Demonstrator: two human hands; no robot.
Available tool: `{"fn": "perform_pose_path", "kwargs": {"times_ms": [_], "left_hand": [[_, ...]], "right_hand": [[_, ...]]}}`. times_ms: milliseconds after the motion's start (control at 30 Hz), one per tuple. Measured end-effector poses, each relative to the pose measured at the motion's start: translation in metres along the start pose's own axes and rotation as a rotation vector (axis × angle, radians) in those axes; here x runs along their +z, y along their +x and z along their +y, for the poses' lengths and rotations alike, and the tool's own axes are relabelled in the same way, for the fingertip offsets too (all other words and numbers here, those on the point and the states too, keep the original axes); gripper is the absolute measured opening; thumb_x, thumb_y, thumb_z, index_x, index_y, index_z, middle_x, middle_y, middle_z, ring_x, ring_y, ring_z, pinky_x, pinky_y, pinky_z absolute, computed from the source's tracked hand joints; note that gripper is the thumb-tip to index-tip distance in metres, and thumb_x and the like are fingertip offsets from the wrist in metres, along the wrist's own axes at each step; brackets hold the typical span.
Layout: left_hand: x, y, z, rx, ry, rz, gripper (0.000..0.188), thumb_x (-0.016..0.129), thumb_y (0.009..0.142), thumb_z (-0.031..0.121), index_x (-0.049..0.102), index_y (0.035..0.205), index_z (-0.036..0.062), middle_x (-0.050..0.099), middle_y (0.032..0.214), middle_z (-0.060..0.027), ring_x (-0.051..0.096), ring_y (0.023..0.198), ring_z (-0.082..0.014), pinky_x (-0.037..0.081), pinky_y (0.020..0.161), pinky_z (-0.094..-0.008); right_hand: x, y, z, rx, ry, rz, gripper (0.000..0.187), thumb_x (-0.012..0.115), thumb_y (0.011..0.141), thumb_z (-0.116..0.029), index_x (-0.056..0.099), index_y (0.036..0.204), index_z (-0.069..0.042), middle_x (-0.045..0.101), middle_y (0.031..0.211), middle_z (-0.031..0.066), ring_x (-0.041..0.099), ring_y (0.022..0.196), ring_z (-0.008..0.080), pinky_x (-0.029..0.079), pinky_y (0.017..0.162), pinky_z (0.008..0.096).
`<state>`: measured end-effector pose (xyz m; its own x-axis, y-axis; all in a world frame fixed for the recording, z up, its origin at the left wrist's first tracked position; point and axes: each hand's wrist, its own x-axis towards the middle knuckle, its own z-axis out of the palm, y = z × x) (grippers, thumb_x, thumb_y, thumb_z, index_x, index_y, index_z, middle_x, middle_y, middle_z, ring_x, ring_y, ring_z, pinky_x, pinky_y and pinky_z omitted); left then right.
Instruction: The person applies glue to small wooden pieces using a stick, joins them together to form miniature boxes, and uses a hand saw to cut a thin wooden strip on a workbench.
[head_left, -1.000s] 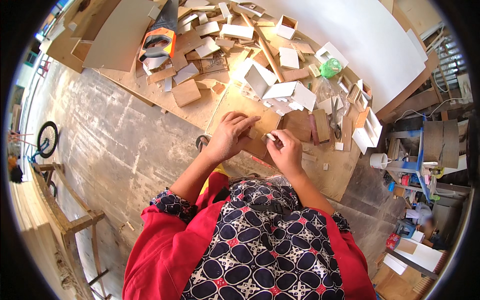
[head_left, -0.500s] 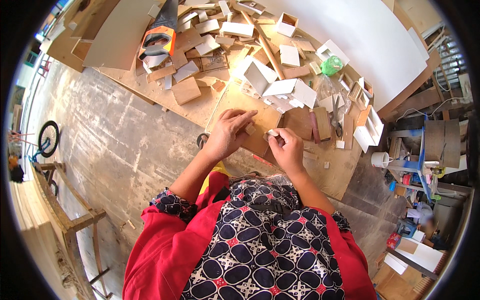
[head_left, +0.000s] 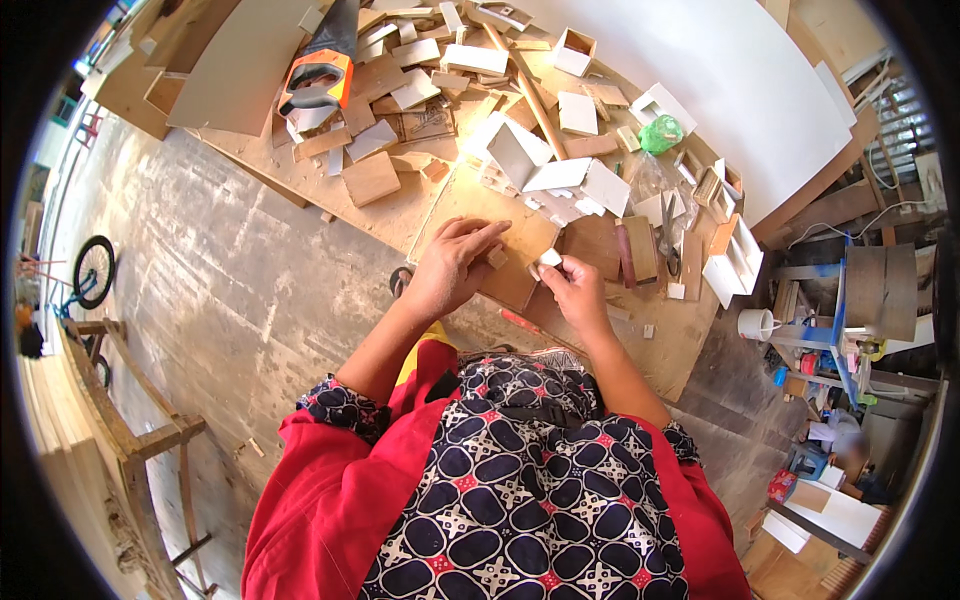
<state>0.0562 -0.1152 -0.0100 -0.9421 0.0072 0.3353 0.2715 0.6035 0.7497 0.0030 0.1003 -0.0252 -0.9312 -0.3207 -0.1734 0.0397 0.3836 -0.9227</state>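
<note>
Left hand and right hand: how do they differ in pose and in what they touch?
The left hand lies flat, palm down, pressing on the brown board; the right hand is curled and raised off it. The left hand's fingers stretch toward a small wood block, while the right hand pinches a small pale piece in its grip. Both work over the same board at the cluttered workbench.

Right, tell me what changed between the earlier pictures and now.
Little changed. The right hand kept its small pale block pinched, shifting only slightly. The left hand stayed flat on the brown board, fingers beside a small wooden piece. The saw and scattered offcuts did not move.
</note>
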Motion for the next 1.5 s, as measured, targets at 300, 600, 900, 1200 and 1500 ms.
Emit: {"fn": "perform_pose_path", "kwargs": {"times_ms": [300, 600, 900, 1200, 1500], "left_hand": [[0.000, -0.001, 0.001, 0.020, -0.014, 0.026, 0.052, 0.063, 0.069, 0.000, 0.060, 0.121, 0.0062, 0.063, 0.110, -0.0161, 0.057, 0.106, -0.0341, 0.045, 0.094, -0.0411], [-0.011, -0.024, 0.065, -0.139, -0.340, -0.039, 0.032, 0.067, 0.079, 0.007, 0.064, 0.109, -0.0013, 0.065, 0.084, -0.0127, 0.064, 0.074, -0.0216, 0.051, 0.067, -0.0301], [0.025, -0.024, 0.069, -0.699, -0.991, -0.614, 0.035, 0.069, 0.086, 0.010, 0.059, 0.116, -0.0045, 0.068, 0.097, -0.0043, 0.061, 0.088, -0.0089, 0.050, 0.079, -0.0237], [0.057, -0.011, 0.079, -1.039, -1.282, -0.462, 0.015, 0.062, 0.090, 0.010, 0.062, 0.104, 0.0041, 0.063, 0.096, -0.0031, 0.064, 0.089, -0.0175, 0.053, 0.082, -0.0274], [0.073, 0.005, 0.099, -1.040, -1.371, -0.492, 0.025, 0.054, 0.091, 0.008, 0.057, 0.116, 0.0036, 0.064, 0.104, -0.0068, 0.063, 0.091, -0.0183, 0.051, 0.085, -0.0271]], "right_hand": [[-0.009, -0.001, 0.003, 0.352, 0.407, -0.166, 0.016, 0.059, 0.092, -0.021, 0.066, 0.095, -0.007, 0.062, 0.074, -0.0016, 0.044, 0.050, 0.0010, 0.032, 0.044, 0.0159], [-0.021, -0.047, -0.026, -0.048, 0.279, -0.405, 0.015, 0.061, 0.091, -0.015, 0.064, 0.100, -0.002, 0.065, 0.083, -0.0012, 0.054, 0.070, 0.0041, 0.044, 0.062, 0.0224], [-0.042, -0.078, -0.028, -0.141, 0.038, -0.252, 0.011, 0.068, 0.083, -0.009, 0.065, 0.088, 0.000, 0.063, 0.071, 0.0044, 0.054, 0.064, 0.0060, 0.043, 0.056, 0.0246], [-0.135, -0.085, 0.051, -0.009, -0.715, 0.561, 0.017, 0.070, 0.078, -0.012, 0.069, 0.092, -0.004, 0.064, 0.085, 0.0135, 0.063, 0.071, 0.0279, 0.049, 0.065, 0.0359], [-0.140, -0.086, 0.079, -0.012, -0.517, 0.517, 0.016, 0.072, 0.073, -0.005, 0.067, 0.088, 0.000, 0.064, 0.080, 0.0128, 0.064, 0.068, 0.0241, 0.049, 0.063, 0.0338]]}}
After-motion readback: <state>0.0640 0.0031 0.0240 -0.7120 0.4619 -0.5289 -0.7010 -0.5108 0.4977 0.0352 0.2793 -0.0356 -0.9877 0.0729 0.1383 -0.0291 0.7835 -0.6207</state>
